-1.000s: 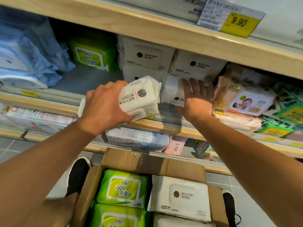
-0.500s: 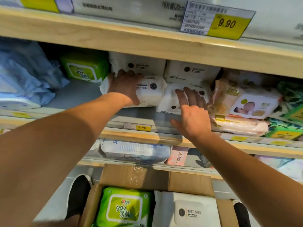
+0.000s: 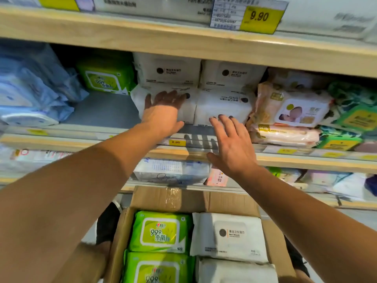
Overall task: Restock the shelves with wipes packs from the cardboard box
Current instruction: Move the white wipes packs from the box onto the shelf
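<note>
Right, nearest first: cardboard box (image 3: 191, 199) sits open on the floor below the shelves, green wipes packs (image 3: 160, 231) on its left side, white packs (image 3: 228, 237) on its right, all lying flat with labels up.
Right hand: right hand (image 3: 230, 146) hovers over the shelf lip, fingers straight and spread, fingertips just at the front edge of a white pack (image 3: 224, 108); holding nothing.
Left hand: left hand (image 3: 163, 111) reaches deeper, fingers spread flat on the front white wipes pack (image 3: 189, 111).
That pack: lying on the middle shelf (image 3: 102, 111), long axis left to right, touching its white neighbour on the right.
Behind: two more white packs (image 3: 169, 71) stand on top, label faces out.
Far left: a green pack (image 3: 102, 78) at the back.
</note>
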The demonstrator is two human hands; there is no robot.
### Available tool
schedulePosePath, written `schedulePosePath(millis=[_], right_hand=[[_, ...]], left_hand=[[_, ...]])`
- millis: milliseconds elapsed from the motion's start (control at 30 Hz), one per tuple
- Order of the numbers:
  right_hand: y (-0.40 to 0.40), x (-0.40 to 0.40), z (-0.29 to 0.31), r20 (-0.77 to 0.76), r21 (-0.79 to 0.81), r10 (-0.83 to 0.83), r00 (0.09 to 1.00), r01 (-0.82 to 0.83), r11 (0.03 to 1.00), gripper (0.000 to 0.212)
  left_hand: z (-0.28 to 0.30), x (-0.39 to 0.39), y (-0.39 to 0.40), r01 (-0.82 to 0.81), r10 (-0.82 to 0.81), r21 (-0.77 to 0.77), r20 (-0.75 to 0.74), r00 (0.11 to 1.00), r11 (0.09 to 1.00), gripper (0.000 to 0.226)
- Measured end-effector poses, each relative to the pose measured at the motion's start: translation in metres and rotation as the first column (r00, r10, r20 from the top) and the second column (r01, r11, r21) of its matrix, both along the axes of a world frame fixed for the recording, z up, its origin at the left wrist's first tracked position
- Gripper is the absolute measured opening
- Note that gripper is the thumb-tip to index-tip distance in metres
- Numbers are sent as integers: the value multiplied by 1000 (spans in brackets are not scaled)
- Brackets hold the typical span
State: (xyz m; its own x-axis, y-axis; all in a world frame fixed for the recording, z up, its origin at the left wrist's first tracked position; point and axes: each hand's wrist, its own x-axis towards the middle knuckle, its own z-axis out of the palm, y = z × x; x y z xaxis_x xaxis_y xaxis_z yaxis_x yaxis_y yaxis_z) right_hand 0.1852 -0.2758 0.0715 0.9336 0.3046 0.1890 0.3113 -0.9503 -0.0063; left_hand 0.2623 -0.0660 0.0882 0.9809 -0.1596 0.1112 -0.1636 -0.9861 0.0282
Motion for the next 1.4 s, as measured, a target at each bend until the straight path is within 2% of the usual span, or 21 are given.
schedulePosePath(millis=[100, 267, 467, 600, 867, 1000, 1100, 1300, 1400], right_hand=[[-6, -33, 1, -52, 13, -3, 999, 3, 1000, 91], [-21, -99, -2, -140, 48, -5, 990, 12, 999, 89], [-41, -173, -25, -310, 59, -7, 951, 27, 998, 89], [-56, -213, -46, -392, 35, -2, 920, 17, 999, 88], [-87, -263, -83, -535, -15, -68, 842, 71, 997, 86], [-104, -276, -94, -584, -40, -101, 805, 96, 995, 86], [-110, -275, -100, -607, -35, -82, 790, 77, 996, 88], [-111, -271, -106, -628, -22, -70, 775, 72, 997, 88], [-107, -264, -110, -640, -13, -49, 767, 54, 998, 90]], left_hand=[[4, -50, -9, 64, -61, -72, 40, 997, 995, 75], [-1, -134, -23, 125, -123, -169, 22, 992, 978, 74], [-36, -225, -47, 175, -200, -239, -84, 976, 955, 70], [-68, -269, -63, 214, -252, -223, -159, 955, 951, 72], [-125, -320, -89, 242, -300, -191, -394, 869, 951, 78], [-147, -335, -97, 238, -286, -160, -497, 819, 958, 95], [-156, -338, -101, 243, -282, -144, -513, 811, 959, 107], [-165, -327, -109, 232, -276, -149, -541, 795, 961, 114], [-164, -325, -113, 266, -304, -147, -522, 797, 953, 108]])
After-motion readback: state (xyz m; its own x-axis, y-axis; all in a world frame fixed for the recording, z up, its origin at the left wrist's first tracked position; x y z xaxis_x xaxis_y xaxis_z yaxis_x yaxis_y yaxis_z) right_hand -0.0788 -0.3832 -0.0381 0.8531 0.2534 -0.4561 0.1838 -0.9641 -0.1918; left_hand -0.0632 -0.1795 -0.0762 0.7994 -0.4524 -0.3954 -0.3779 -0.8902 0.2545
